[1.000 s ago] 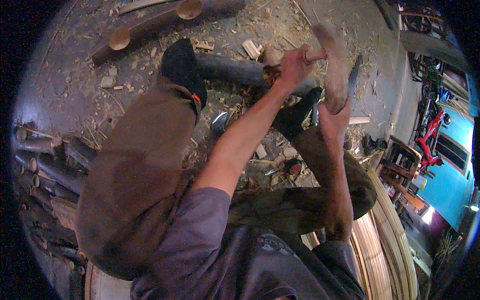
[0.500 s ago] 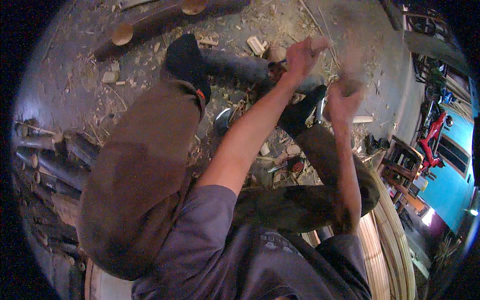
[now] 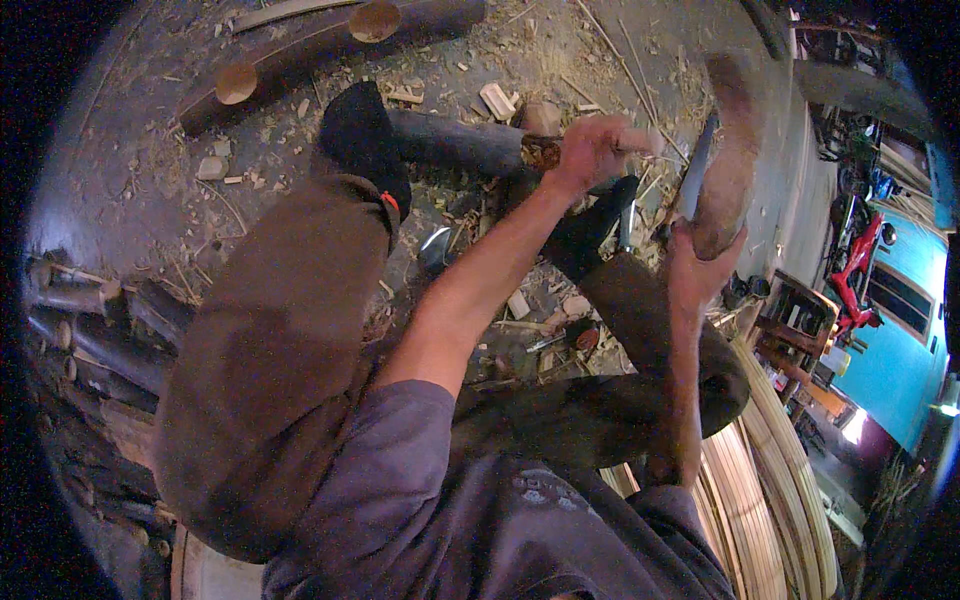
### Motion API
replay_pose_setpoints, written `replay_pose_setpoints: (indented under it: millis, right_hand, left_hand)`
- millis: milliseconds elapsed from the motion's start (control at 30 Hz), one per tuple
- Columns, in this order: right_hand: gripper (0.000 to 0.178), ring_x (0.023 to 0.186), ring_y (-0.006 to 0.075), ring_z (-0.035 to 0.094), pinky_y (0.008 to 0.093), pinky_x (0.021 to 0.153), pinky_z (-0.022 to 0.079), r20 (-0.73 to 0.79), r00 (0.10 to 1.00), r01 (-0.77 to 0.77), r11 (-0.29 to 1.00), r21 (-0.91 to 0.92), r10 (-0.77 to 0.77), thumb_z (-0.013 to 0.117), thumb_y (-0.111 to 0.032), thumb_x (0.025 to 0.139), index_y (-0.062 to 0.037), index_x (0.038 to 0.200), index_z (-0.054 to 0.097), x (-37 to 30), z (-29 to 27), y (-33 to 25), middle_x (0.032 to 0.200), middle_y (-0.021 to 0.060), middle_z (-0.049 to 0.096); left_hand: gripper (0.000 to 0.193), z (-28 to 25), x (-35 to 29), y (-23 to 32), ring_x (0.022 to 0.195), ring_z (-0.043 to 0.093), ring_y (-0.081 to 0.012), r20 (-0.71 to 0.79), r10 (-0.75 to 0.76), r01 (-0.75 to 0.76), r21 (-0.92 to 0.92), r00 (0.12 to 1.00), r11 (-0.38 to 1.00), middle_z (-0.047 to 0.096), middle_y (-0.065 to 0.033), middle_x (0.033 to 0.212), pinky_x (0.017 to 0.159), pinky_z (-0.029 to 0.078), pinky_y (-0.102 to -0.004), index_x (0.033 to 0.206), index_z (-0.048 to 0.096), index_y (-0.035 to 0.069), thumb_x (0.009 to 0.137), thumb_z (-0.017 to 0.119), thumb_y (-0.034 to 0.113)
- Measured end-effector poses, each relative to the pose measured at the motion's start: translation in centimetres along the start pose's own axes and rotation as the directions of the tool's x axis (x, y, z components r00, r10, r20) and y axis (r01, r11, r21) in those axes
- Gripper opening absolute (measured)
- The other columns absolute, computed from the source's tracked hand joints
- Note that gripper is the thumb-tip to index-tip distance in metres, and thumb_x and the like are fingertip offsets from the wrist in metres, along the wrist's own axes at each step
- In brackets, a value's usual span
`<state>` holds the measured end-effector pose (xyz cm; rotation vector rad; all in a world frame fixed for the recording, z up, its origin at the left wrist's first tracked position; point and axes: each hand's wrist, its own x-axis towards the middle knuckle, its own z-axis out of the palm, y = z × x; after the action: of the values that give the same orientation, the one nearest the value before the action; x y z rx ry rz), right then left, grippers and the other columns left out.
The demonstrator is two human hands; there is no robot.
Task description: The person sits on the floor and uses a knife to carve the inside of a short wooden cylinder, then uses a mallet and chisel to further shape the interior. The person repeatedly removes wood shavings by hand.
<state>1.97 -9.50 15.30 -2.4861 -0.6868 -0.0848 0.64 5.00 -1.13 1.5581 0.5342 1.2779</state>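
Observation:
My left hand (image 3: 592, 152) is closed around a chisel; the blunt end of its handle (image 3: 640, 141) sticks out to the right, and the blade is hidden. Just left of that hand, a dark round log (image 3: 460, 145) lies across between my feet, with a rough pale cut at its right end. My right hand (image 3: 700, 270) grips the lower end of a thick brown wooden mallet (image 3: 728, 165), raised and blurred by motion. A bluish-grey strip runs along its left side; I cannot tell what it is.
Wood chips and offcuts (image 3: 497, 101) litter the floor. A notched log (image 3: 300, 62) with two pale round cuts lies far left. Dark poles (image 3: 115, 335) are stacked at left, pale slats (image 3: 745, 490) at lower right. A red motorbike (image 3: 855, 275) stands at far right.
My right hand has moved down slightly, and the mallet, smeared before, now shows more plainly. My left hand has shifted a little down and left, still gripping the chisel.

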Motion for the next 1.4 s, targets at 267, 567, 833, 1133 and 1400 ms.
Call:
replay_pose_setpoints:
  millis: [267, 567, 833, 1133, 1400]
  right_hand:
    - [0.082, 0.112, 0.0324, 0.051, 0.0391, 0.099, 0.038, 0.1, 0.995, 0.015, 1.0, 0.019, -0.017, 0.072, -0.015, 0.069, 0.0036, 0.137, 0.03, 2.7, 2.0, -0.4, 0.117, 0.0238, 0.054]
    - [0.084, 0.122, 0.0335, 0.044, 0.0377, 0.103, 0.034, 0.359, 0.933, -0.001, 0.998, -0.067, 0.025, 0.068, -0.022, 0.07, 0.0055, 0.138, 0.028, 3.0, 0.4, -2.3, 0.129, 0.0278, 0.045]
    - [0.092, 0.121, 0.0312, 0.044, 0.0384, 0.103, 0.033, -0.027, 0.999, 0.042, 0.997, -0.071, -0.044, 0.079, -0.028, 0.067, 0.0088, 0.135, 0.029, -0.2, -1.0, -0.6, 0.129, 0.0259, 0.044]
    - [0.071, 0.1, 0.0298, 0.056, 0.0371, 0.09, 0.043, 0.051, 0.999, -0.006, 0.997, 0.081, 0.001, 0.067, -0.019, 0.072, 0.0067, 0.131, 0.036, -0.4, 2.5, 3.6, 0.111, 0.0213, 0.057]
    - [0.085, 0.104, 0.0294, 0.054, 0.037, 0.092, 0.042, 0.14, 0.987, -0.039, 0.966, -0.256, 0.077, 0.069, -0.018, 0.072, 0.0076, 0.139, 0.024, -0.8, -2.0, 2.7, 0.119, 0.0223, 0.052]
  left_hand:
    - [0.043, 0.3, 2.1, -1.8, 0.077, 0.063, -0.0372, 0.074, -0.268, 0.24, 0.272, 0.96, 0.932, 0.066, -0.0169, 0.08, 0.069, 0.051, -0.0439, 0.102, 0.061, 0.007, 0.073, 0.07, 0.037]
    - [0.033, 1.1, -3.9, -0.6, 0.074, 0.058, -0.0303, 0.248, -0.081, -0.003, 0.322, 0.965, 0.947, 0.06, -0.0088, 0.075, 0.073, 0.044, -0.043, 0.086, 0.063, 0.011, 0.059, 0.077, 0.024]
    - [0.031, 1.7, -2.2, -2.8, 0.082, 0.061, -0.0332, 0.078, 0.046, -0.052, 0.078, 0.996, 0.996, 0.064, -0.011, 0.084, 0.071, 0.048, -0.0414, 0.081, 0.061, 0.01, 0.056, 0.077, 0.02]
    - [0.027, 1.0, 0.1, -3.4, 0.069, 0.063, -0.0349, 0.218, -0.075, 0.028, 0.213, 0.973, 0.977, 0.063, -0.0147, 0.07, 0.061, 0.05, -0.0443, 0.075, 0.064, 0.009, 0.062, 0.072, 0.032]
    - [0.031, 0.4, 0.8, 2.0, 0.071, 0.063, -0.0333, 0.478, -0.309, 0.081, 0.44, 0.822, 0.894, 0.066, -0.0115, 0.078, 0.066, 0.051, -0.0436, 0.083, 0.07, 0.012, 0.075, 0.066, 0.042]
